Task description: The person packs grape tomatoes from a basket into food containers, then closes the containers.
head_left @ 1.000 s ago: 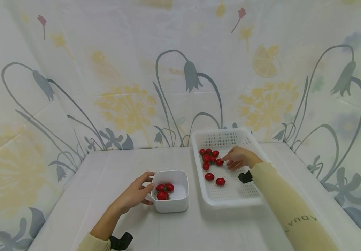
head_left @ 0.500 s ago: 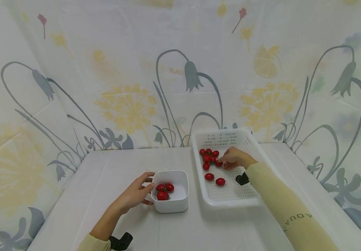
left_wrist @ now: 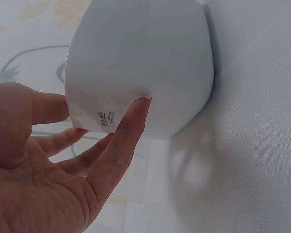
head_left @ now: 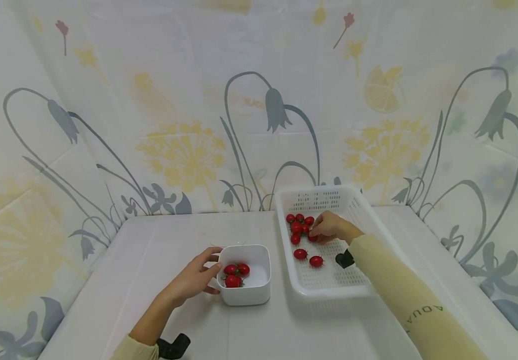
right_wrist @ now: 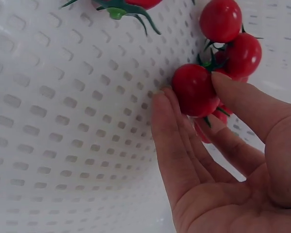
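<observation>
My left hand holds the left side of a small white square container. In the left wrist view, its thumb is at the rim and a fingertip presses the outer wall. Three red cherry tomatoes lie inside this box. Over at the right, my right hand reaches into a white perforated basket. Between thumb and fingers it pinches a cherry tomato with a green calyx, seen closely in the right wrist view. Several other cherry tomatoes cluster just beyond it.
Two cherry tomatoes lie apart nearer the basket's front. Both containers stand on a white-covered table, with a gap between them. A flower-printed cloth hangs behind. Black wrist devices sit at both cuffs.
My right hand has moved slightly left toward the tomato cluster, and its fingers have closed around one cherry tomato. The left hand and its container have stayed still.
</observation>
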`<state>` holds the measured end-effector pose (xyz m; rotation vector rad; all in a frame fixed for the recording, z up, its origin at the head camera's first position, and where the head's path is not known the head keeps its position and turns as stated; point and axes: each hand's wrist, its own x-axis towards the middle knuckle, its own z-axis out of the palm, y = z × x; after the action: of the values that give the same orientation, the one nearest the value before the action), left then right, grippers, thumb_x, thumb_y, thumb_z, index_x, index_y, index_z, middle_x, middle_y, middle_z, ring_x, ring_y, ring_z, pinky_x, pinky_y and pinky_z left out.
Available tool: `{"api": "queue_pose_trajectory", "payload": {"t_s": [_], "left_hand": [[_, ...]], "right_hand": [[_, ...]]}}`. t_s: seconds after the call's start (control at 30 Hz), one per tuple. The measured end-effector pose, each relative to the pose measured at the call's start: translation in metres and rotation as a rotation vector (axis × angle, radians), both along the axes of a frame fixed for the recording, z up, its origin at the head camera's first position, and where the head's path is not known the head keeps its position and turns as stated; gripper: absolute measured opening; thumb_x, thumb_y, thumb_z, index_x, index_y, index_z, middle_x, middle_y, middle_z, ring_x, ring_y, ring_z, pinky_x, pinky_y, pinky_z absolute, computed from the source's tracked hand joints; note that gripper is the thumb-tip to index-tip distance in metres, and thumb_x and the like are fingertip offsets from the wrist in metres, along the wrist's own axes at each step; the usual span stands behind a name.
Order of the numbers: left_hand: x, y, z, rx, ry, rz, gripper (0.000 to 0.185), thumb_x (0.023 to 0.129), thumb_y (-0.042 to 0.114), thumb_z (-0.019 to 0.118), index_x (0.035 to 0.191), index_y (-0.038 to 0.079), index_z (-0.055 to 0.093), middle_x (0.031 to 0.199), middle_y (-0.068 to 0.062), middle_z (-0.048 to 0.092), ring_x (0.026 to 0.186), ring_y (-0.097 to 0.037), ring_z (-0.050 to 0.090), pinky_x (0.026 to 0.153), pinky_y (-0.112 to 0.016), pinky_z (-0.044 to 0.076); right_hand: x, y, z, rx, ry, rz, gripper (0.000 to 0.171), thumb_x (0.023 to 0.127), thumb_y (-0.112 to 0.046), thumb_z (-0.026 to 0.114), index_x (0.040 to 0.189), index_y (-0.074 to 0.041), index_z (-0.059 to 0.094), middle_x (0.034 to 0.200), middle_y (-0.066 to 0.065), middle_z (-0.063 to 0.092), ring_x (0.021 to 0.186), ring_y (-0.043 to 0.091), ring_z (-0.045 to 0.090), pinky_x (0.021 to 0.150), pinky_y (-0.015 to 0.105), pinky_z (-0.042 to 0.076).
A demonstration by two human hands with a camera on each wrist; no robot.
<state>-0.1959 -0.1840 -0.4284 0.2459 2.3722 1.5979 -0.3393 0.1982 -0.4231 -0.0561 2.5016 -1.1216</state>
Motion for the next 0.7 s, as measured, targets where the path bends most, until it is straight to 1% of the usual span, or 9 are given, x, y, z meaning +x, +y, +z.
{"api": "queue_pose_trajectory", "payload": {"t_s": [0.17, 0.33, 0.5, 0.6, 0.7], "left_hand": [[0.0, 0.0, 0.0, -0.004, 0.001, 0.004, 0.042, 0.107, 0.014, 0.053, 0.147, 0.01, 0.046, 0.147, -0.024, 0.046, 0.112, -0.034, 0.064, 0.071, -0.042, 0.065], [0.0, 0.0, 0.0, -0.001, -0.001, 0.004, 0.042, 0.107, 0.014, 0.053, 0.148, 0.011, 0.045, 0.146, -0.024, 0.046, 0.112, -0.035, 0.064, 0.071, -0.042, 0.065], [0.002, 0.0, 0.001, 0.003, 0.006, -0.009, 0.042, 0.107, 0.014, 0.053, 0.148, 0.01, 0.045, 0.147, -0.025, 0.045, 0.114, -0.038, 0.063, 0.071, -0.042, 0.065], [0.003, -0.001, 0.002, 0.005, 0.009, -0.022, 0.043, 0.107, 0.015, 0.053, 0.149, 0.009, 0.043, 0.147, -0.027, 0.044, 0.115, -0.039, 0.063, 0.072, -0.043, 0.064], [0.003, -0.001, 0.003, 0.004, 0.007, -0.022, 0.044, 0.107, 0.016, 0.053, 0.149, 0.009, 0.043, 0.147, -0.027, 0.044, 0.114, -0.038, 0.063, 0.072, -0.043, 0.064]], "right_hand": [[0.003, 0.003, 0.006, -0.072, -0.021, 0.054, 0.023, 0.092, -0.004, 0.071, 0.108, 0.011, 0.064, 0.095, 0.016, 0.069, 0.075, 0.019, 0.069, 0.078, 0.038, 0.064], [0.005, 0.009, 0.011, -0.154, -0.006, 0.108, 0.027, 0.095, -0.005, 0.069, 0.114, 0.012, 0.062, 0.102, 0.019, 0.071, 0.085, 0.023, 0.072, 0.085, 0.04, 0.062], [0.007, 0.013, 0.018, -0.192, 0.024, 0.15, 0.035, 0.097, -0.008, 0.067, 0.123, 0.014, 0.059, 0.109, 0.021, 0.069, 0.097, 0.035, 0.072, 0.091, 0.044, 0.06], [0.009, 0.016, 0.022, -0.219, 0.037, 0.162, 0.039, 0.098, -0.007, 0.065, 0.129, 0.017, 0.056, 0.112, 0.023, 0.067, 0.104, 0.042, 0.069, 0.095, 0.047, 0.058], [0.01, 0.017, 0.026, -0.236, 0.053, 0.166, 0.041, 0.099, -0.007, 0.064, 0.13, 0.017, 0.055, 0.112, 0.024, 0.068, 0.104, 0.043, 0.069, 0.097, 0.049, 0.057]]}}
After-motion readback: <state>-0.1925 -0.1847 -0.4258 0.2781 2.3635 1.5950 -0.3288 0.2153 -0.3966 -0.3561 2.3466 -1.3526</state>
